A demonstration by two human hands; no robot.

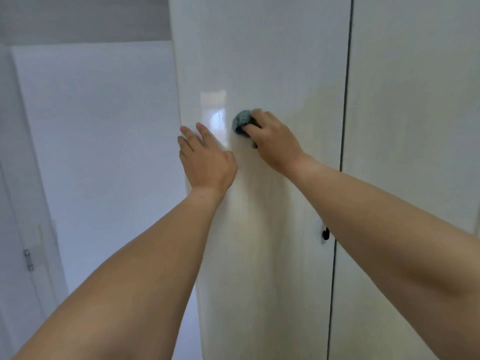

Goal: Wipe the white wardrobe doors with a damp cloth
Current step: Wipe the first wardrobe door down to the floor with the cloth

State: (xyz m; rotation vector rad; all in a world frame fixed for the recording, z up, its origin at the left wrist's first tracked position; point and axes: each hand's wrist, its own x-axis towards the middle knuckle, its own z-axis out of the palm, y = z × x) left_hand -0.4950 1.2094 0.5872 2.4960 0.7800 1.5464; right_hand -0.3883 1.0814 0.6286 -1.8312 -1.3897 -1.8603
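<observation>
Head view: two bare arms reach up to a glossy white wardrobe.
Right hand [272, 140]: fingers curled round a bunched blue-grey cloth [241, 121], pressing it on the left wardrobe door [259, 61], at mid height.
Left hand [205, 157]: fingers straight, flat against that door near its left edge, just left of the cloth — holding nothing.
Right wardrobe door [415, 100]: beyond the dark gap, well right of the cloth.
Black knob [325, 233]: low on the left door, by the gap.
Risk: bunched so small, the cloth may skip strips; the bracing palm may leave prints on the gloss.
Containers: wardrobe closed — contents hidden.
</observation>
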